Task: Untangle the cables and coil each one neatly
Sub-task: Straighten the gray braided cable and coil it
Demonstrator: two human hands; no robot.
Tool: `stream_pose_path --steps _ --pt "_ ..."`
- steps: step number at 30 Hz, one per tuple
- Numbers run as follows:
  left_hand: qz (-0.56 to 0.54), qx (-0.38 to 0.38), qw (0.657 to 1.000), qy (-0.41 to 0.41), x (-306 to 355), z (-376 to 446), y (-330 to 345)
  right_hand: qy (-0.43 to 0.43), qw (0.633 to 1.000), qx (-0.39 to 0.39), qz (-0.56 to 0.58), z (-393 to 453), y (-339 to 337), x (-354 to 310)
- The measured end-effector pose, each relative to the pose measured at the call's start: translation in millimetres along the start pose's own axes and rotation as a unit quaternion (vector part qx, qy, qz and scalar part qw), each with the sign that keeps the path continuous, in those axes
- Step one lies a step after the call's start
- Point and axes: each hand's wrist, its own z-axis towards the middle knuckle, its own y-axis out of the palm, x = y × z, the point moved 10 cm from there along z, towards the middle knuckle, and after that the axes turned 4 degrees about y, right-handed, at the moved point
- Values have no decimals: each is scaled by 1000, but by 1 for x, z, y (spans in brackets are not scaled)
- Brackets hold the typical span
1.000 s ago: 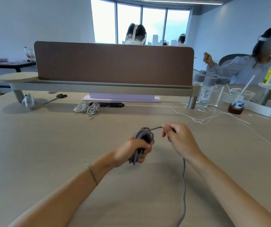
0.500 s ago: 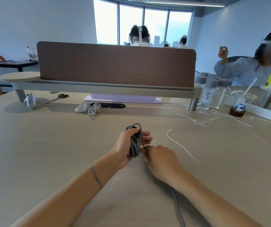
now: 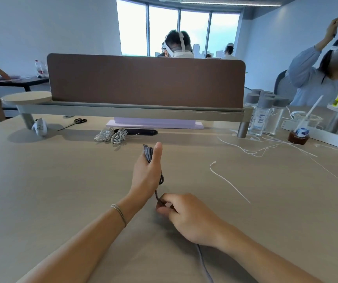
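My left hand (image 3: pixel 146 173) holds a coil of grey braided cable (image 3: pixel 148 153) above the middle of the table, thumb pointing up along it. The coil's lower loops show at the heel of the hand. A strand runs down from it to my right hand (image 3: pixel 186 215), which pinches the cable between thumb and fingers just below the left wrist. The rest of the grey cable trails under my right forearm toward the near table edge. Two coiled white cables (image 3: pixel 113 136) lie farther back near the divider.
A brown divider (image 3: pixel 145 80) on a shelf crosses the back of the table (image 3: pixel 41 190). Scissors (image 3: pixel 76 121) lie at back left. A white cable tie (image 3: pixel 228 181) lies to the right, with loose white ties, water bottles (image 3: pixel 263 113) and a power strip beyond. People sit nearby.
My left hand has turned and stretched forward with the coil, thumb up. My right hand has slid down the strand toward me, from level with the coil to below the left wrist.
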Motion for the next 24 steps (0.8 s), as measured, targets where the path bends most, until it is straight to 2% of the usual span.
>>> stream_pose_path --steps 3,6,8,10,13,16,19,21,24 --pt "133 -29 988 79 17 -3 5 10 994 -10 111 -2 -16 0" --pt "225 -84 961 134 28 -5 18 31 974 -23 225 -6 -36 7" --pt "255 -128 947 149 25 -4 25 53 950 -20 309 -6 -49 15" --pt "246 -185 941 144 16 -7 34 62 936 5 346 -5 -64 23" --pt "183 -280 931 147 11 -22 52 59 953 66 289 0 -80 35" --pt "209 -376 891 146 15 -46 72 46 971 150 182 1 -96 42" --pt "202 -447 864 114 12 -64 85 14 971 209 117 1 -110 43" --pt "127 -477 867 70 14 -72 88 7 967 230 107 1 -113 46" --pt "-108 -490 862 -75 16 -83 90 5 967 248 66 2 -112 47"
